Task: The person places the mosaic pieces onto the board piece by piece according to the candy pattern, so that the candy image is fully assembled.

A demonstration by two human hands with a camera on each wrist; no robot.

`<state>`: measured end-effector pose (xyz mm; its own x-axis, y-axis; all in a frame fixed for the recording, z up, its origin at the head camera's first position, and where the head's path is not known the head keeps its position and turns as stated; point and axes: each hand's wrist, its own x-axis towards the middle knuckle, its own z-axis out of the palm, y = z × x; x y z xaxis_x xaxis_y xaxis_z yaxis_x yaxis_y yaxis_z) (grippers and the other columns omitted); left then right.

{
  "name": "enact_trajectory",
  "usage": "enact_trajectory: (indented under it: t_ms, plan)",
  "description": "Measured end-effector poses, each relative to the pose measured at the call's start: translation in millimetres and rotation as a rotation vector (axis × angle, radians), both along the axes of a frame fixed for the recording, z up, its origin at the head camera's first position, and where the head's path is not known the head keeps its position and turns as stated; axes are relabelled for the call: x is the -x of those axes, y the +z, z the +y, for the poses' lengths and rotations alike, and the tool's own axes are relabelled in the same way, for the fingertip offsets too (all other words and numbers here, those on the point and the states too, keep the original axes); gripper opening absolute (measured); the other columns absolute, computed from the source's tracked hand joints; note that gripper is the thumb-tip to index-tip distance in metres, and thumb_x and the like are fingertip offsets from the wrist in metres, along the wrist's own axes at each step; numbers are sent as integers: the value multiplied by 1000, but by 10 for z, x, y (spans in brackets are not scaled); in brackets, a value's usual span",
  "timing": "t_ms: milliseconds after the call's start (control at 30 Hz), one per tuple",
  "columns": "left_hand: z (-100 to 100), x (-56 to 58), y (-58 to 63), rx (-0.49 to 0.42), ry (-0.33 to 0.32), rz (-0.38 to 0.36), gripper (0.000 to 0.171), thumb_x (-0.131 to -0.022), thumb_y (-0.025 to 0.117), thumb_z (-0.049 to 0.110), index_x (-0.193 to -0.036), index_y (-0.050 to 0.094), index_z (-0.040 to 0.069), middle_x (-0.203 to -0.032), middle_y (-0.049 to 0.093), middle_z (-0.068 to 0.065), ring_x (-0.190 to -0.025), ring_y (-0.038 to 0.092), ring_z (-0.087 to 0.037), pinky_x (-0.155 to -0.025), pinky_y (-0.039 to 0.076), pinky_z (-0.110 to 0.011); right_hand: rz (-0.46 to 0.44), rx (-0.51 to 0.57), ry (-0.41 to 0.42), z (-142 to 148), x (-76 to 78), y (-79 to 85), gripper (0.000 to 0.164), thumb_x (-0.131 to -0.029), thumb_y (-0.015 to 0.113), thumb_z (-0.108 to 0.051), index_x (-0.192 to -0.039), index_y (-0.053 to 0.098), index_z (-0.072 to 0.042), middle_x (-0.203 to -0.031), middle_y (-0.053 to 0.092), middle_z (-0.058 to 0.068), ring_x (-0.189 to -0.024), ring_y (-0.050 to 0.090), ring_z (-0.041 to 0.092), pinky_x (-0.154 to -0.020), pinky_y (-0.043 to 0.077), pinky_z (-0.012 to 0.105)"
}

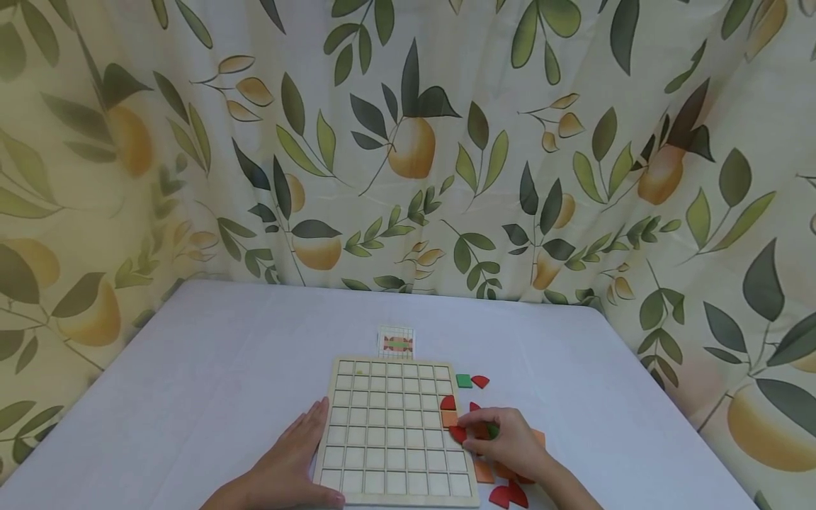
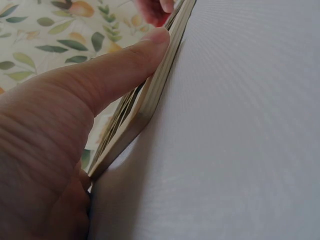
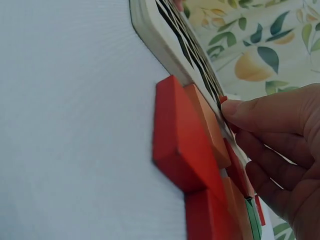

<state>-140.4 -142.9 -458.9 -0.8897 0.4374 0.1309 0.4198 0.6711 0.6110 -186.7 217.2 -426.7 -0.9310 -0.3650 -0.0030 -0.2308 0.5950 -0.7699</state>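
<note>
A wooden grid board [image 1: 385, 418] lies on the table. My left hand [image 1: 290, 453] rests along its left side with straight fingers; in the left wrist view the thumb [image 2: 125, 67] lies on the board's front edge. My right hand [image 1: 510, 439] pinches a red curved tile [image 1: 457, 433] at the board's right edge; in the right wrist view only a sliver of that red tile [image 3: 223, 99] shows at the thumb tip. Just beyond it, in the right column, sit an orange square tile [image 1: 449, 419] and another red curved tile [image 1: 448, 402].
Behind the board lies a pattern card [image 1: 397, 343]. To the right are a green square tile [image 1: 464, 381], a red quarter-round tile [image 1: 481, 382], and several orange and red tiles, partly under my right hand. A patterned curtain [image 1: 408, 149] hangs behind the white table [image 1: 210, 368].
</note>
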Motion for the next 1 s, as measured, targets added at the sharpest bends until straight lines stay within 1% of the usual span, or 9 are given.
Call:
enact_trajectory:
  t_ms: [67, 133, 267, 333, 567, 700, 867, 933, 1000]
  plan:
    - [6, 0, -3, 4, 2, 3, 130, -59, 67, 72, -143, 9, -7, -149, 13, -22, -137, 11, -32, -104, 2, -29, -3, -1, -1, 0, -5, -11, 27, -76, 76, -27, -100, 71, -16, -96, 67, -9, -98, 55, 20, -80, 47, 24]
    - [9, -1, -3, 10, 6, -8, 130, -58, 66, 73, -144, 9, -6, -150, 12, -21, -137, 10, -31, -105, -1, -26, -8, 3, 0, 0, -8, -18, 27, -76, 76, -27, -100, 71, -15, -96, 67, -8, -96, 55, 19, -79, 47, 23]
    - [11, -2, 4, 23, 11, -26, 131, -58, 65, 74, -144, 8, -6, -150, 11, -20, -137, 9, -29, -100, -11, -11, -14, 13, -3, -4, -7, -24, 28, -75, 76, -27, -100, 72, -15, -96, 67, -8, -94, 55, 18, -77, 47, 23]
    - [12, 0, 6, 27, 12, -22, 131, -58, 65, 74, -144, 9, -7, -150, 11, -20, -137, 10, -30, -98, -12, -8, -18, 22, -7, -12, -9, -27, 28, -75, 77, -27, -99, 72, -15, -96, 67, -7, -93, 54, 18, -75, 48, 23]
    - [18, 14, 1, 33, 16, -28, 131, -58, 65, 74, -144, 8, -7, -150, 10, -20, -137, 8, -29, -99, -13, -9, -30, 54, -11, -41, -18, -34, 26, -74, 77, -25, -97, 73, -15, -93, 67, -4, -79, 51, 17, -56, 46, 22]
    - [21, 27, -7, 40, 21, -34, 131, -57, 65, 75, -144, 8, -6, -150, 10, -19, -138, 7, -28, -98, -13, -8, -14, 38, -11, -43, -14, -34, 24, -74, 77, -25, -96, 73, -16, -89, 66, -6, -75, 50, 16, -54, 44, 21]
    - [19, 23, -9, 39, 27, -43, 131, -57, 65, 75, -144, 8, -5, -151, 10, -18, -138, 7, -27, -98, -13, -8, 1, 22, 0, -48, -16, -38, 23, -75, 77, -25, -97, 73, -18, -87, 67, -8, -75, 51, 17, -55, 45, 21]
    - [18, 16, -6, 29, 27, -44, 131, -57, 66, 74, -144, 8, -5, -150, 10, -19, -138, 7, -28, -100, -11, -11, -2, 23, 0, -49, -18, -42, 23, -75, 77, -26, -97, 73, -19, -88, 67, -8, -77, 51, 17, -57, 45, 22]
    - [18, 7, 0, 22, 24, -45, 130, -58, 67, 73, -144, 8, -5, -150, 10, -19, -138, 7, -29, -104, -7, -20, -4, 23, -3, -48, -22, -46, 24, -75, 77, -27, -97, 73, -19, -90, 67, -8, -80, 52, 17, -58, 46, 22]
